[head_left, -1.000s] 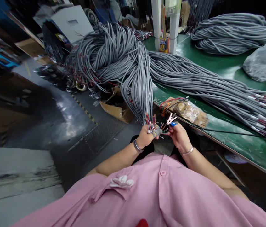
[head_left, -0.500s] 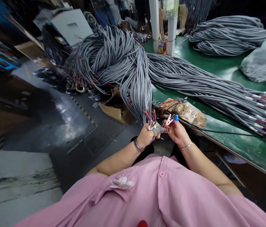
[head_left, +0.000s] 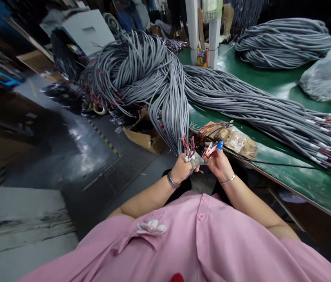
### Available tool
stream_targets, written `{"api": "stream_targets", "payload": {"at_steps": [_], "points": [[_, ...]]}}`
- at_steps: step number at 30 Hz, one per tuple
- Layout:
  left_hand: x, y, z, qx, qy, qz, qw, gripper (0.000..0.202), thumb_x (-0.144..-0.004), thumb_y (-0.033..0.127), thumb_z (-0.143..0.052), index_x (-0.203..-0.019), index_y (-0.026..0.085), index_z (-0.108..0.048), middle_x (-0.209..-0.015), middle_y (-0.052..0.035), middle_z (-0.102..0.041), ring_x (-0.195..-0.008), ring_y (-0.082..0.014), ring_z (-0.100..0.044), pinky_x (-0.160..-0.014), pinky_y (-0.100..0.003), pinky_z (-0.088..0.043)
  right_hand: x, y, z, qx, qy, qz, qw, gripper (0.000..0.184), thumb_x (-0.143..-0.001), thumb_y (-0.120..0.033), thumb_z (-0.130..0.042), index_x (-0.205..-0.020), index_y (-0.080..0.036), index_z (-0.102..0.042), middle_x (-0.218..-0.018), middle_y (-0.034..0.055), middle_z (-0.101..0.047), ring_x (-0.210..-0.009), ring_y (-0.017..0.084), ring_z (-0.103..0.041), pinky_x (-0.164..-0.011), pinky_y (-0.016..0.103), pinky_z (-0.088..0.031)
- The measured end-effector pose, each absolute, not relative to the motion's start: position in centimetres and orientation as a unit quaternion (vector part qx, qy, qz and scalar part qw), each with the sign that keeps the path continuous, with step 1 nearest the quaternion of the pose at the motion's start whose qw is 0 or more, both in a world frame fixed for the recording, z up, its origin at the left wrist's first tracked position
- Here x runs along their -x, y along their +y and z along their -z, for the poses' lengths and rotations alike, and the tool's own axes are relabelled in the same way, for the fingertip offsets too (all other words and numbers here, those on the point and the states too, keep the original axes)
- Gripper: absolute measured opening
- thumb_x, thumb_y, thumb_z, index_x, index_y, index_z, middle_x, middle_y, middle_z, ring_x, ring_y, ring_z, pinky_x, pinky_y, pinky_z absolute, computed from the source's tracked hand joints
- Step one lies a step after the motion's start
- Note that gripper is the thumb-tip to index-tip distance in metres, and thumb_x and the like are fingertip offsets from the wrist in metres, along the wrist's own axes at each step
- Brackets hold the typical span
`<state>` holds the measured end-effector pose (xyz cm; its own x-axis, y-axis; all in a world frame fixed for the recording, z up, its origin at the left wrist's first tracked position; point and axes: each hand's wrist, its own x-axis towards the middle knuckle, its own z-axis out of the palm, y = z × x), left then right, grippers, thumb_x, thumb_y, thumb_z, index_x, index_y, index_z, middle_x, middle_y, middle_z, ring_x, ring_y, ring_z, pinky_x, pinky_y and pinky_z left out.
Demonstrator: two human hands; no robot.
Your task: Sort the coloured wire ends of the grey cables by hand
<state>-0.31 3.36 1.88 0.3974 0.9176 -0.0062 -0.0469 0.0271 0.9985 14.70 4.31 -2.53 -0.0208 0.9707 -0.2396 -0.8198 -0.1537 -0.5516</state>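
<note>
My left hand [head_left: 182,169] is closed round a bunch of grey cable ends, with stripped orange, red and blue wires [head_left: 189,147] sticking up out of the fist. Grey knitted fabric [head_left: 196,162] covers its thumb. Close beside it, my right hand [head_left: 221,166] pinches a small pink tool [head_left: 210,149] that looks like a clip or little pliers; its exact kind is unclear. A blue cover [head_left: 219,145] sits on the right thumb. Thin coloured wires lie at the tool's tip, between both hands. The grey cables [head_left: 171,105] hang from the table edge down to my left hand.
More grey cables [head_left: 250,103] stretch along the green table [head_left: 288,172] to the right. A taped cardboard piece [head_left: 236,143] lies at its edge. Behind are a coiled cable bundle [head_left: 285,43] and a plastic bag [head_left: 328,72]. An open carton [head_left: 141,137] stands on the floor.
My right wrist and forearm have shifted slightly to the left, and the bracelet with them. Both hands keep their grips, and the cables look unchanged.
</note>
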Motion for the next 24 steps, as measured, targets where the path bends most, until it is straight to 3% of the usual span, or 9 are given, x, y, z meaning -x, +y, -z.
{"api": "stream_targets", "payload": {"at_steps": [6,14,20,24], "points": [[0.4,3.5,-1.6,-0.600,0.388,-0.383,0.585,0.039,-0.077,0.039,-0.070,-0.052,0.013,-0.055,-0.047,0.0006,-0.053,-0.044,-0.0069,-0.045,-0.048,-0.022,-0.035,-14.4,4.4,2.0,0.299,-0.099,-0.684,0.658,0.039,-0.073,-0.056,-0.073,-0.079,-0.018,-0.066,-0.069,-0.0001,-0.068,-0.058,0.011,-0.060,-0.058,0.024,-0.054],[1.2,3.0,-1.3,-0.593,0.390,-0.402,0.578,0.038,-0.077,0.040,-0.070,-0.053,0.014,-0.055,-0.048,0.0006,-0.054,-0.044,-0.0073,-0.045,-0.047,-0.022,-0.035,-15.0,3.3,1.9,0.255,-0.136,-0.739,0.609,0.050,-0.075,-0.069,-0.060,-0.082,-0.020,-0.064,-0.077,0.0010,-0.068,-0.057,0.011,-0.057,-0.055,0.024,-0.051],[1.0,2.4,-1.2,-0.589,0.397,-0.431,0.556,0.038,-0.077,0.042,-0.070,-0.054,0.015,-0.057,-0.050,0.0002,-0.055,-0.045,-0.0083,-0.048,-0.048,-0.023,-0.038,-15.6,2.5,1.8,0.247,-0.162,-0.742,0.601,0.029,-0.080,-0.049,-0.068,-0.085,-0.020,-0.067,-0.082,0.0015,-0.070,-0.068,0.012,-0.061,-0.060,0.023,-0.051],[0.4,2.3,-1.5,-0.591,0.397,-0.451,0.538,0.039,-0.080,0.041,-0.068,-0.053,0.015,-0.057,-0.050,0.0002,-0.055,-0.047,-0.0085,-0.049,-0.050,-0.023,-0.040,-15.5,2.7,1.9,0.266,-0.161,-0.732,0.606,0.034,-0.079,-0.054,-0.068,-0.082,-0.020,-0.066,-0.084,0.0025,-0.072,-0.066,0.012,-0.061,-0.059,0.025,-0.052]]}}
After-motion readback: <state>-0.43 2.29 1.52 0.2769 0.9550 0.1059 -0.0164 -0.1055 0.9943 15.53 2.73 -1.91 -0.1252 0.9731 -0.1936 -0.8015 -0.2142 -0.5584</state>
